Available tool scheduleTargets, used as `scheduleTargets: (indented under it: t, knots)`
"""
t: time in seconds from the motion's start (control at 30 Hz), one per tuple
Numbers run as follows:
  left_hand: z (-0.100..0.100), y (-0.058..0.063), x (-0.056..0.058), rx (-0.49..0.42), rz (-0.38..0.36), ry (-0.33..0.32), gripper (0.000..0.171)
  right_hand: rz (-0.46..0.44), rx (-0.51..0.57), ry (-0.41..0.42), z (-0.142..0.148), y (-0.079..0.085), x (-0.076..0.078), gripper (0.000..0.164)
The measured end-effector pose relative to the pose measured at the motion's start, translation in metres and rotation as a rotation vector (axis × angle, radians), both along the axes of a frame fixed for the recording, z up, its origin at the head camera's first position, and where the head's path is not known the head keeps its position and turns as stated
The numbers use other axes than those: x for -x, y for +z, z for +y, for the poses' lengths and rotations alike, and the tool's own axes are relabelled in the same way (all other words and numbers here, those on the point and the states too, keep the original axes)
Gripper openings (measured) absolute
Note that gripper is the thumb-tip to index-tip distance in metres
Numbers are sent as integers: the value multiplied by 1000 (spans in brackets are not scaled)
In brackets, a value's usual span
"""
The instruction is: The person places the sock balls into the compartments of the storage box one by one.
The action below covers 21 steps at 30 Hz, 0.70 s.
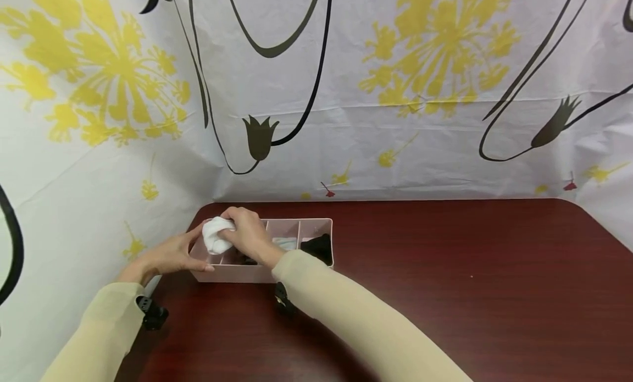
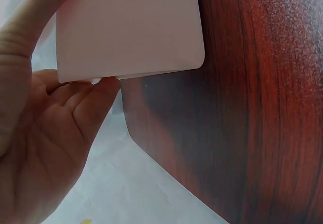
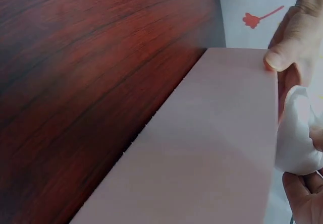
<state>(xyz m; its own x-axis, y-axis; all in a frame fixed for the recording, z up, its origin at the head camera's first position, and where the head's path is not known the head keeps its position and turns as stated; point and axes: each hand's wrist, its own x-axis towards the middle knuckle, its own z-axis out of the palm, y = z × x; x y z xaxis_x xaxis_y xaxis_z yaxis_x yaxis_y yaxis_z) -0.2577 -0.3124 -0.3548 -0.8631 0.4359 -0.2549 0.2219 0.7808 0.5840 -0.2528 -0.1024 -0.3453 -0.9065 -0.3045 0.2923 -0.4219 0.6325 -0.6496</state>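
Note:
A pale pink box point(image 1: 232, 274) with dividers stands near the table's back left corner. My left hand point(image 1: 170, 255) grips its left end, with the thumb at the front rim and the fingers round the far side. In the left wrist view, fingertips of that hand point(image 2: 55, 118) reach the box's lower edge. My right hand point(image 1: 249, 236) pinches a bundled white cloth point(image 1: 215, 239) over the leftmost compartment. The right wrist view shows the white cloth point(image 3: 295, 138) just beyond the rim. Folded black cloth point(image 1: 318, 249) fills part of the rightmost compartment.
Pale cloth point(image 1: 285, 243) lies in the compartment left of the black one, and a dark item point(image 1: 247, 259) shows under my right wrist. A dark red wooden table point(image 1: 445, 294) extends right. White patterned sheeting point(image 1: 306, 167) hangs behind and on the left.

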Motion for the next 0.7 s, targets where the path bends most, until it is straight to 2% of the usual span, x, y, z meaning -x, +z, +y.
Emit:
scheduleTargets:
  t: [0.37, 0.7]
  knots:
    - [0, 0, 0, -25, -20, 13, 118, 48, -53, -13, -13, -8, 4, 24]
    - [-1, -2, -1, -32, 4, 8, 121, 104, -192, 29, -22, -8, 3, 21]
